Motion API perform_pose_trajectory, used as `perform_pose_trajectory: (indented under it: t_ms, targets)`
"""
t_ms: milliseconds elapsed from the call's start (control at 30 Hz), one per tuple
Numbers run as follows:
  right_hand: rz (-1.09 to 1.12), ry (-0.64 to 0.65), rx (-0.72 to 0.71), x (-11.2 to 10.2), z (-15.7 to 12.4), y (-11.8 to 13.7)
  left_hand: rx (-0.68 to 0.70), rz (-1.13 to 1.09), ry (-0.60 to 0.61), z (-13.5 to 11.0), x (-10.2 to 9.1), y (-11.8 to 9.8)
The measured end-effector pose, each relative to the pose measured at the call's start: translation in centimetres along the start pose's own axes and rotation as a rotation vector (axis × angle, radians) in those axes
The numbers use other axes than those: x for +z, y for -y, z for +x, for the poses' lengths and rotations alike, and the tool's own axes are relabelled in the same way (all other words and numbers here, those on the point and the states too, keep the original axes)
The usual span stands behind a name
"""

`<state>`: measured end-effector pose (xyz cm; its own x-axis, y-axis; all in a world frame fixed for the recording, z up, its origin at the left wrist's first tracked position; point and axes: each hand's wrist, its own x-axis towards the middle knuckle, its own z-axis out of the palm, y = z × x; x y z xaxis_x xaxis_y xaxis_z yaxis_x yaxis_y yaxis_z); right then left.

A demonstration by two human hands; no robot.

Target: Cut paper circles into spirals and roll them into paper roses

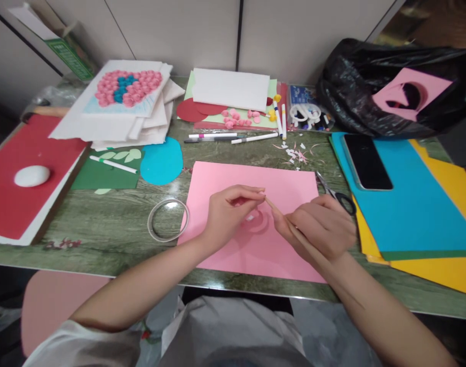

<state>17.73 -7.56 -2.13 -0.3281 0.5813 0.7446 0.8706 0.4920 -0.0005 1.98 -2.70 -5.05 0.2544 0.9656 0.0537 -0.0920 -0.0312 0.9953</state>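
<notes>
My left hand (231, 209) is closed in a pinch at the tip of a thin wooden stick (272, 205), above a pink sheet (217, 178). A bit of pink paper seems to be between its fingertips. Fingers wrapped round the same stick, my right hand (325, 227) is closed, and the stick's back end runs along the wrist. Just below the fingertips a curled pink paper strip (256, 221) shows against the sheet; whether it hangs or lies there I cannot tell. Scissors (338, 196) lie beside my right hand, partly hidden. A tape roll (152, 224) is left of the sheet.
Behind are markers (213, 136), paper scraps (294, 154) and small pink paper rolls (235, 120). A phone (366, 162) rests on blue paper (416, 214) at right, near a black plastic bag (347, 76). On the left are red paper (22, 204) and a heart picture (129, 89).
</notes>
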Motion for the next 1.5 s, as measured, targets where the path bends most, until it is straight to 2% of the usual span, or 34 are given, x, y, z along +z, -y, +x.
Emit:
perform_pose_trajectory:
  t_ms: [233,300,533,667,1000,1133,1500]
  targets:
    - [0.064,0.054,0.180,0.2,0.1,0.3,-0.056,-0.011,-0.005,0.0,0.0,-0.3]
    - [0.117,0.069,0.190,0.0,0.4,0.4,-0.057,-0.021,-0.015,0.1,0.0,-0.3]
    - [0.271,0.036,-0.022,-0.4,-0.4,-0.4,-0.031,-0.049,-0.035,0.4,-0.2,-0.1]
    - [0.296,0.069,-0.075,-0.3,-0.9,-0.5,-0.009,-0.060,-0.065,0.4,-0.2,-0.1]
    - [0.249,0.048,-0.022,-0.7,-0.6,0.1,-0.002,-0.086,-0.076,0.3,-0.1,-0.2]
    - [0.232,-0.005,-0.011,-0.5,-0.4,0.1,-0.006,-0.093,-0.064,0.2,0.0,-0.2]
    - [0.118,-0.044,-0.067,-0.3,0.0,-0.1,0.007,-0.047,-0.015,-0.1,0.0,0.1]
